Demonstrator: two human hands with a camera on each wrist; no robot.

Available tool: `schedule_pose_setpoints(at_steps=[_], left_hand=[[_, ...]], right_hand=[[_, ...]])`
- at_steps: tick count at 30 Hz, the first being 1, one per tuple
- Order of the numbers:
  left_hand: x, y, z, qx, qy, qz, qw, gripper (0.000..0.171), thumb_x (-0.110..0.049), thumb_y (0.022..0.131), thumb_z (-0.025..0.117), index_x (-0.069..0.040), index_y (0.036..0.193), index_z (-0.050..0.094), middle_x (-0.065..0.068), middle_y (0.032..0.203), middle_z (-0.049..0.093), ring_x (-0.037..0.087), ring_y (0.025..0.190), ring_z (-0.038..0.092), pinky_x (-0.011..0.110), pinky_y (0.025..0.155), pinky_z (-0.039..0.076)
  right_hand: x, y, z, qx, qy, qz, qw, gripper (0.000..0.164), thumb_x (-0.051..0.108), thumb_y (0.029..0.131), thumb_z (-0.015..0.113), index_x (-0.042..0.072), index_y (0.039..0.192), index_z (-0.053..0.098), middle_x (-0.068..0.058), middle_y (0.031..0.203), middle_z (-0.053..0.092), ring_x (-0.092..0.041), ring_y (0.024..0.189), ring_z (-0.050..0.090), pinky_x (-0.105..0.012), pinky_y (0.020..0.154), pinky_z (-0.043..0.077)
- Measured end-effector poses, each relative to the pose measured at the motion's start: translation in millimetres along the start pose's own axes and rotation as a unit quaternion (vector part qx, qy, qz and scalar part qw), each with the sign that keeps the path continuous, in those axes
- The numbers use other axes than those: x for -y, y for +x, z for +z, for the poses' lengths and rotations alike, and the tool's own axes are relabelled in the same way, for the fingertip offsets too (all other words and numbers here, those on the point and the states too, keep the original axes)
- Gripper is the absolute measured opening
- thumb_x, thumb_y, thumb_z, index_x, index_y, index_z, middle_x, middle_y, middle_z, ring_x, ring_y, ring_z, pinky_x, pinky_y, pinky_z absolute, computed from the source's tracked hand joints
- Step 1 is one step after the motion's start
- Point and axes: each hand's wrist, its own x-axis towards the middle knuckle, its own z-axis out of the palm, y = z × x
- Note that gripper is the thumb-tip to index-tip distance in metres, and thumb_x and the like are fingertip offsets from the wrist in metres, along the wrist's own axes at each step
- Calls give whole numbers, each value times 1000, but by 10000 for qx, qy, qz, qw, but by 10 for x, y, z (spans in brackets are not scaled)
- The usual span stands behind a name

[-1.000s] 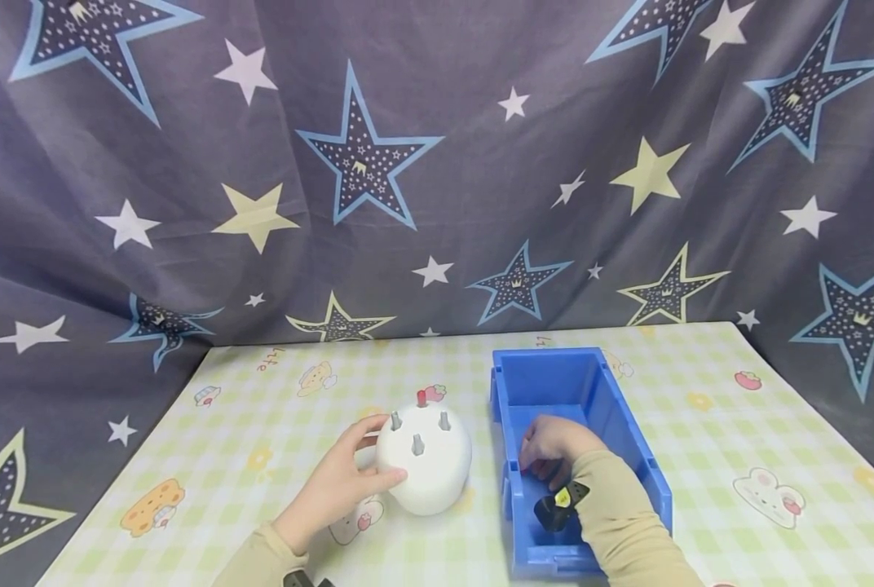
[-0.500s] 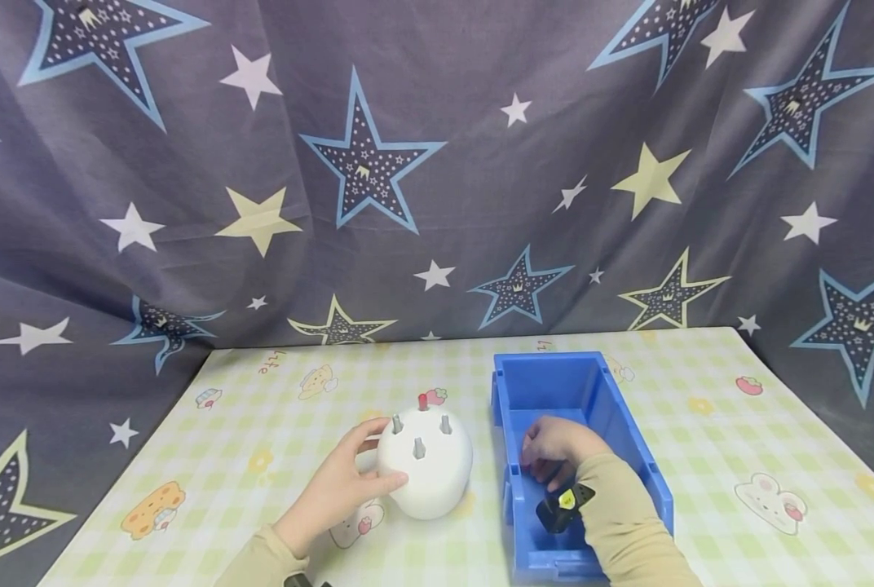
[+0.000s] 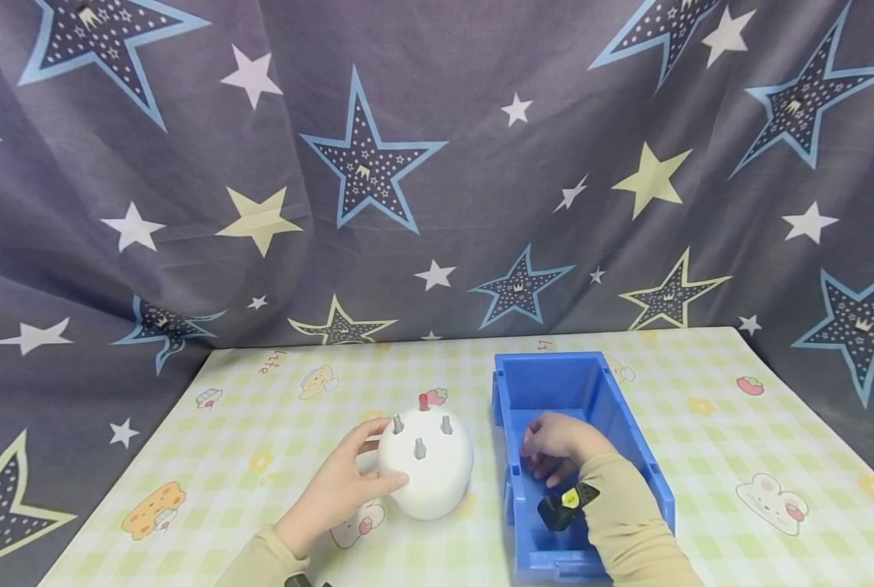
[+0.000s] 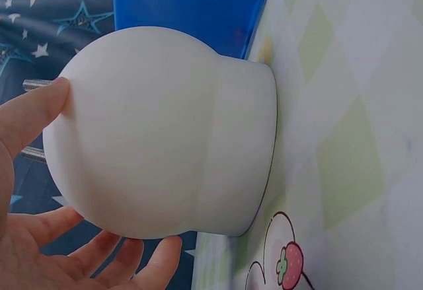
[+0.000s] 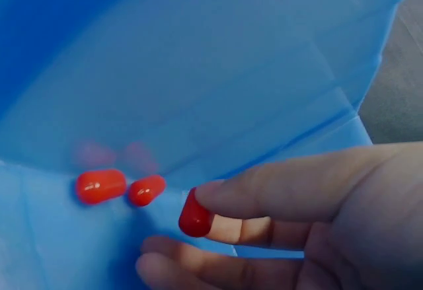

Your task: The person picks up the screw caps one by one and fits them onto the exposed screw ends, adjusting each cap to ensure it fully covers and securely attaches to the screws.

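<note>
A white rounded body (image 3: 437, 481) stands on the table, with several grey threaded studs (image 3: 419, 448) sticking up from its top. The far stud carries a red cap (image 3: 424, 402). My left hand (image 3: 356, 473) holds the body from the left, thumb on the near side and fingers round the back. Inside the blue bin (image 3: 550, 383), my right hand (image 3: 558, 444) pinches a red cap (image 5: 193, 217) between thumb and finger, seen in the right wrist view. Beside it on the bin's floor lie a longer-looking red cap (image 5: 100, 186) and another red cap (image 5: 147, 190).
A checked cloth with cartoon prints (image 3: 261, 424) covers the table. The bin's raised walls surround my right hand, and its left wall stands just right of the white body. A dark star-patterned curtain (image 3: 408, 277) hangs behind the table.
My right hand shifts only slightly inside the bin. The left hand and the white body keep their place; the whole head view moves down a little.
</note>
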Motion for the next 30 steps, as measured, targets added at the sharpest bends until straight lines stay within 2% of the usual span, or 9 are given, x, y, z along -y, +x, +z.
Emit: schedule_pose_setpoints(at_steps=[6, 12, 20, 24, 30], left_hand=[[-1, -2, -2, 5, 24, 8, 10000, 69, -12, 74, 81, -5, 133, 47, 14, 140, 42, 39, 126, 43, 31, 89, 57], [3, -6, -6, 0, 29, 14, 10000, 69, -13, 74, 81, -6, 133, 47, 14, 141, 42, 39, 126, 43, 34, 90, 57], [16, -7, -1, -2, 18, 52, 10000, 68, -12, 74, 81, -6, 133, 47, 14, 142, 40, 39, 126, 43, 35, 90, 57], [23, -6, 2, -26, 40, 68, 10000, 68, -12, 74, 81, -7, 132, 48, 13, 141, 41, 39, 126, 43, 35, 90, 57], [24, -6, 1, -46, 44, 80, 9999, 68, -12, 74, 81, -7, 133, 48, 13, 141, 41, 38, 126, 44, 36, 90, 57]], right_hand=[[11, 3, -14, -108, 199, -126, 9997, 10, 2, 85, 56, 3, 75, 55, -10, 73, 59, -23, 65, 59, -31, 51, 57], [27, 14, -29, -443, 548, -284, 9971, 6, 2, 82, 54, 1, 76, 55, -10, 73, 57, -23, 67, 61, -36, 54, 59], [61, 6, -59, -733, 752, -417, 9936, 8, 5, 85, 54, 0, 79, 54, -10, 73, 56, -23, 70, 61, -40, 58, 61], [90, 2, -78, -1010, 962, -544, 9887, 10, 7, 88, 54, 0, 80, 53, -11, 78, 58, -21, 71, 61, -40, 59, 61], [150, 2, -120, -1414, 1445, -780, 9762, 11, 7, 90, 53, -1, 82, 52, -10, 81, 58, -18, 70, 61, -39, 61, 62]])
